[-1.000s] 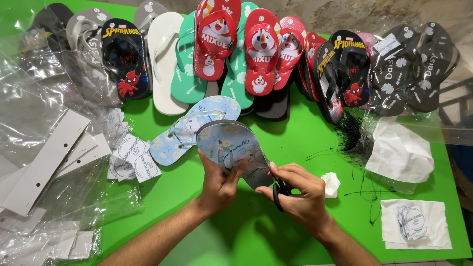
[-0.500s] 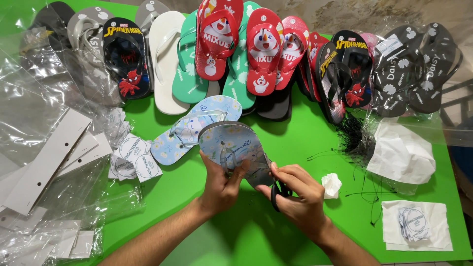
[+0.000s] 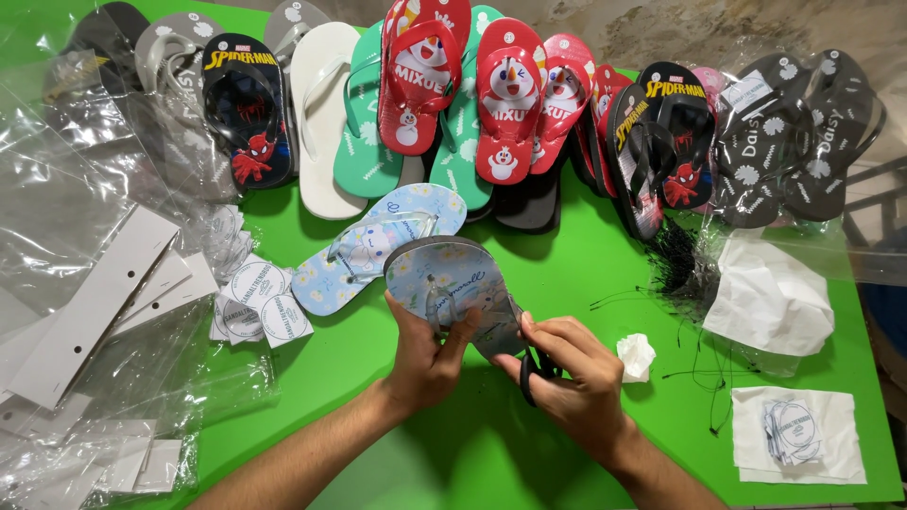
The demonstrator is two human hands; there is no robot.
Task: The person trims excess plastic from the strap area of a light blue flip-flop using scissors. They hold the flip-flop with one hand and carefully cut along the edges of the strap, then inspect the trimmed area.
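Hands, both in view, both occupied. My left hand (image 3: 427,357) grips a pale blue floral flip-flop (image 3: 444,283), fingers curled over its near edge, sole raised off the green counter (image 3: 378,378) and tilted toward me. My right hand (image 3: 576,378) is closed on small black-handled scissors (image 3: 531,373), held against the sandal's lower right edge; I cannot tell what the blades meet.

Item: matching blue flip-flop (image 3: 378,246), flat on the counter just behind the held one, apparently untouched.

Item: row of assorted flip-flops (image 3: 444,94) along the far edge, red, mint, white, black, grey, overlapping.

Item: round paper tags (image 3: 250,302), loose pile left of the pair; white card strips (image 3: 94,302) and clear plastic bags (image 3: 57,217) further left.

Item: bundle of black strings (image 3: 675,264), right; crumpled white scrap (image 3: 635,356) just beside my right hand.

Progress, as I judge it: one blue sandal under the scissors, its mate waiting; tags, cards and bags lie unused nearby, so I'd say finishing this pair is at an early stage.
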